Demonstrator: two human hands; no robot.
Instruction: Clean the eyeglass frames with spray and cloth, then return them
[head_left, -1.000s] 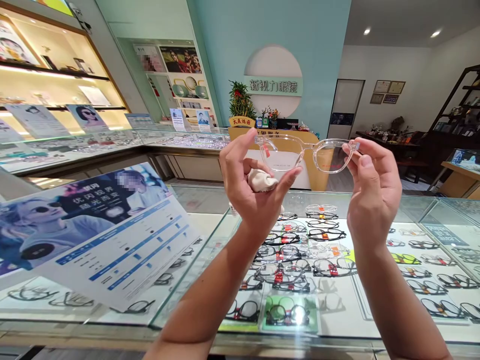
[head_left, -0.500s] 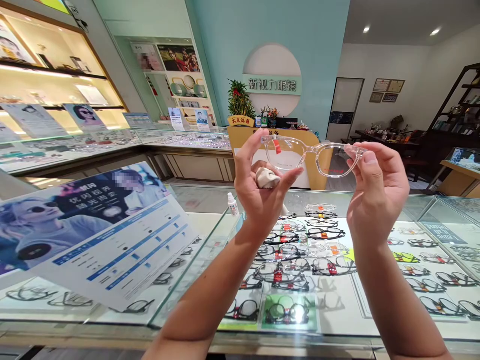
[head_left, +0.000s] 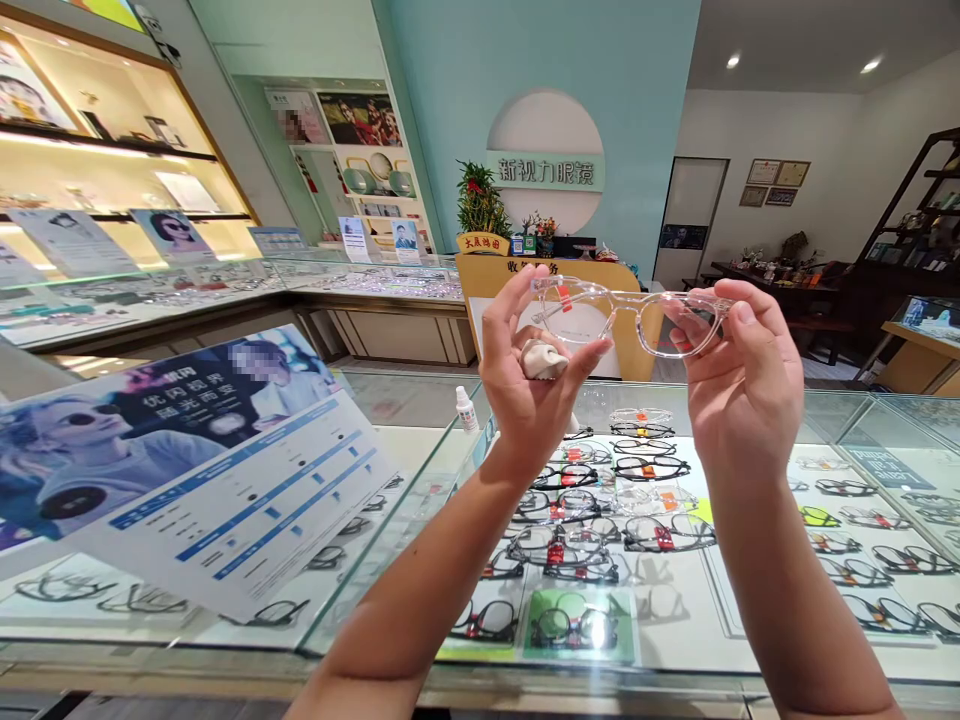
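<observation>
A pair of clear-framed eyeglasses (head_left: 625, 299) is held up above the glass counter, lenses side by side, with a red tag on the left lens. Finger and thumb of my left hand (head_left: 529, 400) grip the left end of the frame. Tucked into that same palm is a crumpled cream cloth (head_left: 543, 360). My right hand (head_left: 742, 400) is closed at the right end, thumb in front near the hinge. Through the right lens, some of its fingers show behind the frame. The folded position of the temples is hard to make out.
Below lies a glass display case (head_left: 652, 640) with several rows of eyeglasses (head_left: 652, 467). A small white bottle (head_left: 466, 408) stands on the glass, left of my forearm. A large printed card (head_left: 247, 470) leans at the left. Farther back is a yellow-fronted reception desk (head_left: 641, 310).
My right hand has shifted left, and its fingers now reach behind the right lens. The eyeglasses and my left hand have moved slightly right and tilted a little.
</observation>
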